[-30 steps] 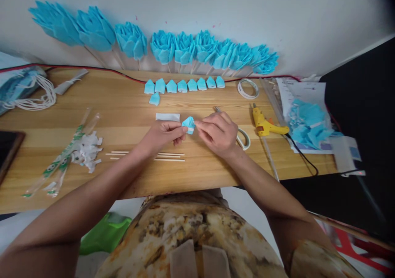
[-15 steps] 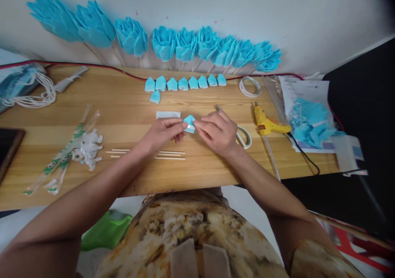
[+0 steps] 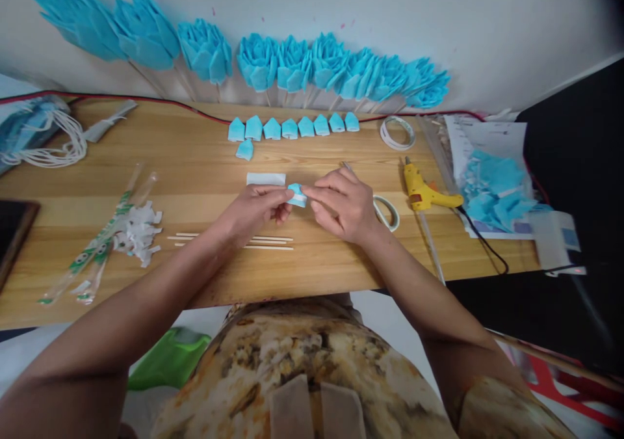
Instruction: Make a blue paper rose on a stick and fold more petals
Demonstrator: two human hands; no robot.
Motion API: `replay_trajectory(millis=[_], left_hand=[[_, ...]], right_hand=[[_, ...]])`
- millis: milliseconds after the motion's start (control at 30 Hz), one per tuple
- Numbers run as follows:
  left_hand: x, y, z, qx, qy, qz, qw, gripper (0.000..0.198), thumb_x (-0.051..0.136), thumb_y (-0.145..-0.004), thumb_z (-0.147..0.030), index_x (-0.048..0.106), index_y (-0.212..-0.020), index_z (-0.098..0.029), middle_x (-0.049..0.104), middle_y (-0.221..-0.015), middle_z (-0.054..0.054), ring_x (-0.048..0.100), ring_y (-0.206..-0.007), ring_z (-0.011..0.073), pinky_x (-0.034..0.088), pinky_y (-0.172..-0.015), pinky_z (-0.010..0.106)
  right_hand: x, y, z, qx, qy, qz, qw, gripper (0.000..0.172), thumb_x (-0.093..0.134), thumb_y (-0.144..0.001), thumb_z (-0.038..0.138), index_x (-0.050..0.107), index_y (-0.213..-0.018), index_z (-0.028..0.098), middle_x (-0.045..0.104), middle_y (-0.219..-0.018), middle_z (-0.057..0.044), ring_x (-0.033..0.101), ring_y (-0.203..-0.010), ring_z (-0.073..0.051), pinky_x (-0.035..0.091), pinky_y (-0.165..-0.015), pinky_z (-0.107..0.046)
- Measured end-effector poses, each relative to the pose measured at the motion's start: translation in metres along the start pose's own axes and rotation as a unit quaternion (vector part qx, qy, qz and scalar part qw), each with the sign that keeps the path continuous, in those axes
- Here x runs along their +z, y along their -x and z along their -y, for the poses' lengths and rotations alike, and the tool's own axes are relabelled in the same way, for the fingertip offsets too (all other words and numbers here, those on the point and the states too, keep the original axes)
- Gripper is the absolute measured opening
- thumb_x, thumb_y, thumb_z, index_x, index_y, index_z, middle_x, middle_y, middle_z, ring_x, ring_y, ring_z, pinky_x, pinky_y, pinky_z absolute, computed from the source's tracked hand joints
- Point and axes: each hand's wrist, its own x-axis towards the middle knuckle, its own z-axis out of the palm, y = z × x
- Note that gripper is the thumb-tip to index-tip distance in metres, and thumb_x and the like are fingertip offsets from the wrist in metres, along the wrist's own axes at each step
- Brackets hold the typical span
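Between finger and thumb, my left hand pinches a small blue folded piece with a white strip across it. The index finger of my right hand touches the piece's right edge, while the thumb is apart below and grips nothing. A white rectangle lies just behind my left hand. Farther back stands a row of similar blue pieces, with a single one in front of its left end. Thin wooden sticks lie nearer me, partly under my left forearm.
Blue flowers on sticks lean along the wall. On the right are a tape roll, scissors beside my right hand, a yellow glue gun and bagged blue pieces. White scraps and clear wrappers lie left.
My right thumb has moved away from the index finger, opening the pinch. The blue piece has tilted and sits slightly lower between my hands. The view has shifted a little.
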Motion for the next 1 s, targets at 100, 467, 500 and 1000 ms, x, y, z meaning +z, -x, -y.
replay_trajectory(millis=[100, 467, 500, 1000], left_hand=[[-0.001, 0.000, 0.001, 0.006, -0.006, 0.002, 1.000, 0.026, 0.079, -0.070, -0.035, 0.065, -0.066, -0.014, 0.060, -0.063, 0.001, 0.052, -0.054, 0.0095, 0.041, -0.051, 0.024], [0.001, 0.001, -0.002, 0.053, -0.158, -0.005, 0.986, 0.034, 0.073, -0.074, -0.046, 0.063, -0.065, -0.016, 0.057, -0.059, -0.001, 0.050, -0.054, 0.0088, 0.042, -0.053, 0.022], [0.001, 0.001, -0.003, 0.054, -0.177, -0.003, 0.983, 0.034, 0.072, -0.075, -0.047, 0.062, -0.064, -0.016, 0.057, -0.059, -0.001, 0.049, -0.054, 0.0091, 0.042, -0.053, 0.022], [0.004, 0.005, -0.001, 0.088, -0.275, -0.029, 0.957, 0.025, 0.065, -0.076, -0.041, 0.059, -0.068, -0.018, 0.043, -0.057, -0.004, 0.034, -0.055, 0.0088, 0.024, -0.053, 0.024]], right_hand=[[-0.002, -0.001, 0.004, 0.091, -0.074, -0.022, 0.993, 0.026, 0.050, -0.098, 0.026, 0.068, -0.117, 0.026, 0.068, -0.091, -0.004, 0.063, -0.085, -0.020, 0.050, -0.080, -0.040], [0.013, 0.005, 0.004, 0.289, -0.329, 0.032, 0.899, 0.044, 0.063, -0.092, 0.038, 0.056, -0.133, 0.025, 0.064, -0.093, 0.000, 0.062, -0.080, -0.014, 0.053, -0.070, -0.027], [0.014, 0.004, 0.005, 0.284, -0.319, 0.031, 0.904, 0.044, 0.064, -0.091, 0.035, 0.057, -0.132, 0.024, 0.064, -0.092, 0.000, 0.062, -0.079, -0.014, 0.053, -0.071, -0.027], [0.013, 0.005, 0.003, 0.297, -0.322, 0.022, 0.899, 0.039, 0.056, -0.097, 0.043, 0.059, -0.132, 0.026, 0.068, -0.089, 0.001, 0.065, -0.080, -0.014, 0.054, -0.072, -0.029]])
